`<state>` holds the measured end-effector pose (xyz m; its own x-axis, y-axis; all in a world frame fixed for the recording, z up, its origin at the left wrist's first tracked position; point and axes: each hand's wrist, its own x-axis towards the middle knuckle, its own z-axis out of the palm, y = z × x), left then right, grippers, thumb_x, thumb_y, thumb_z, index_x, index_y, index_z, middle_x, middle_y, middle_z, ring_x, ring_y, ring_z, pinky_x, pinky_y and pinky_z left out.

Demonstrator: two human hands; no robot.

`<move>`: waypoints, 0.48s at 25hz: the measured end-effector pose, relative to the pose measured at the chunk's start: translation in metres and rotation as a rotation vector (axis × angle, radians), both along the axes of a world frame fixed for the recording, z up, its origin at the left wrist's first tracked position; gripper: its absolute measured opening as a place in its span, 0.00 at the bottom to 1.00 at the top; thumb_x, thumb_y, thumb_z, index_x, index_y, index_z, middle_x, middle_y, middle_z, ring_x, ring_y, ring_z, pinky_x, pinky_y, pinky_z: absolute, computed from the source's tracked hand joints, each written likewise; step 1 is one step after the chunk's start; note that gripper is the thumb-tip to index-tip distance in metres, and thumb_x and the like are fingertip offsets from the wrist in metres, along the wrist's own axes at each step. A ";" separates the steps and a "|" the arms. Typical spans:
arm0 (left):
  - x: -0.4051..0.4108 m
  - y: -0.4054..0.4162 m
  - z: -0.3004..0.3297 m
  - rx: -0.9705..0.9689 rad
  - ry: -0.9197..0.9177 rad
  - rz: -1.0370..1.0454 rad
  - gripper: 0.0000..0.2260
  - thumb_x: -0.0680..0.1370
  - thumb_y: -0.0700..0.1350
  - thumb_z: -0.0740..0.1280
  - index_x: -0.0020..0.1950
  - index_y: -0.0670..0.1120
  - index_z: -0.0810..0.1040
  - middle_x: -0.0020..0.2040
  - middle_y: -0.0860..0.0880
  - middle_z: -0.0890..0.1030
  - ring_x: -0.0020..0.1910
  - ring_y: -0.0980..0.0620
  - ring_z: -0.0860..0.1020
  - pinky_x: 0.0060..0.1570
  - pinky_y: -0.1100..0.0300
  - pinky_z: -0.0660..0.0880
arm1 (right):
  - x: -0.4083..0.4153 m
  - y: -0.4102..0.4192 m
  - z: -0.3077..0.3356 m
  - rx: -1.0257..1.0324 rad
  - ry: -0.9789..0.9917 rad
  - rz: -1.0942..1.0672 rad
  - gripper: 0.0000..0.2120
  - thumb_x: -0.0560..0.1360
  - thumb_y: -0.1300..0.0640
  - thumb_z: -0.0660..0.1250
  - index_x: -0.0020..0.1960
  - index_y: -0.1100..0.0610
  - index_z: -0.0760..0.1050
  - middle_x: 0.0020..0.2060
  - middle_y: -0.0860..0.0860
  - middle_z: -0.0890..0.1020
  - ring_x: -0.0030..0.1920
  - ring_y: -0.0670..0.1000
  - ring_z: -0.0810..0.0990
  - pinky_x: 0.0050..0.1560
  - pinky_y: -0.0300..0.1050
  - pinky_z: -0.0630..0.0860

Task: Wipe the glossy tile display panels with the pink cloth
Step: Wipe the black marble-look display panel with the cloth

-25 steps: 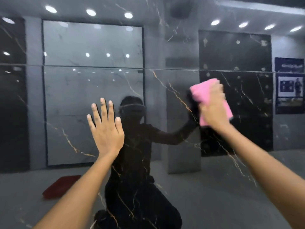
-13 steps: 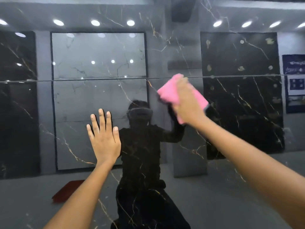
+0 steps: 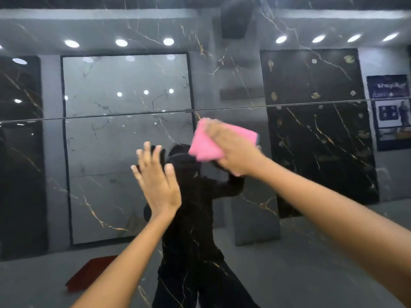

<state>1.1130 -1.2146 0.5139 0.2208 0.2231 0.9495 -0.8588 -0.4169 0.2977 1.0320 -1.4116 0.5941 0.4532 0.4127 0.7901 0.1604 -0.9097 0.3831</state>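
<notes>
- Glossy tile panel (image 3: 311, 252): dark surface with thin gold veining, fills the head view; acts as a mirror.
- Horizontal seam (image 3: 111, 117) crosses the panel just above the hands, running from the left edge up toward the right edge.
- Right hand (image 3: 233, 150): palm toward the panel, fingers laid flat and close together over the pink cloth (image 3: 204, 147), pressing it against the tile. No pinch visible; thumb position cannot be told, motion blur.
- Pink cloth: folded, bunched into a rough rectangle, sits just below the seam, near frame centre. Its left and upper-right edges stick out from under the hand. A darker edge shows at its right corner.
- Left hand (image 3: 158, 185): fingers straight and spread, pointing up, palm toward the panel, holding nothing. Sits lower than the cloth and just left of it; the two hands are near but apart. Whether the palm touches the tile cannot be told.
- Both forearms bare, entering from the bottom of the frame.
- Reflection in the panel: a person in dark clothing (image 3: 195, 218), directly behind the hands, arm raised to meet the cloth.
- Also reflected: a pale grey marble slab (image 3: 126, 85) in a dark frame at left, a black spotted slab (image 3: 311, 85) at right, round ceiling lights (image 3: 121, 42), a poster (image 3: 389, 112) at far right, a red flat object (image 3: 93, 272) on the floor at lower left.
</notes>
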 end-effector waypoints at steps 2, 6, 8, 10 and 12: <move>0.002 -0.020 -0.008 0.199 -0.002 0.162 0.25 0.82 0.52 0.48 0.79 0.48 0.58 0.81 0.50 0.51 0.80 0.47 0.46 0.75 0.44 0.39 | -0.024 -0.068 0.029 0.453 -0.291 -0.086 0.28 0.69 0.58 0.61 0.69 0.61 0.66 0.63 0.59 0.72 0.60 0.54 0.72 0.69 0.48 0.64; 0.024 -0.026 -0.023 0.329 -0.043 0.426 0.27 0.82 0.54 0.48 0.80 0.47 0.51 0.81 0.45 0.50 0.79 0.41 0.46 0.74 0.43 0.36 | -0.061 -0.131 -0.021 0.814 -0.354 -0.372 0.26 0.74 0.52 0.58 0.70 0.61 0.65 0.63 0.62 0.71 0.62 0.61 0.69 0.65 0.54 0.66; 0.023 -0.027 -0.024 0.316 -0.046 0.446 0.27 0.82 0.54 0.48 0.80 0.47 0.51 0.81 0.45 0.50 0.79 0.41 0.47 0.74 0.45 0.34 | -0.054 -0.100 -0.085 0.488 -0.214 -0.266 0.21 0.77 0.50 0.54 0.67 0.56 0.68 0.58 0.60 0.75 0.57 0.58 0.72 0.64 0.60 0.67; 0.023 -0.028 -0.025 0.309 -0.056 0.453 0.27 0.82 0.53 0.48 0.80 0.47 0.51 0.81 0.45 0.50 0.79 0.41 0.47 0.74 0.44 0.35 | -0.040 -0.074 -0.124 0.025 -0.059 -0.243 0.30 0.73 0.49 0.56 0.71 0.63 0.65 0.69 0.62 0.70 0.69 0.59 0.69 0.70 0.59 0.61; 0.024 -0.027 -0.026 0.320 -0.051 0.449 0.27 0.82 0.53 0.49 0.81 0.47 0.50 0.81 0.45 0.50 0.79 0.41 0.46 0.74 0.43 0.38 | -0.035 -0.075 -0.082 -0.155 -0.199 -0.310 0.38 0.69 0.49 0.58 0.73 0.70 0.61 0.73 0.66 0.64 0.74 0.63 0.61 0.72 0.58 0.58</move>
<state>1.1371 -1.2412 0.4880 0.1223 -0.0170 0.9923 -0.5862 -0.8081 0.0584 0.9974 -1.4868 0.5125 0.4197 0.4015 0.8140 -0.2041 -0.8321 0.5157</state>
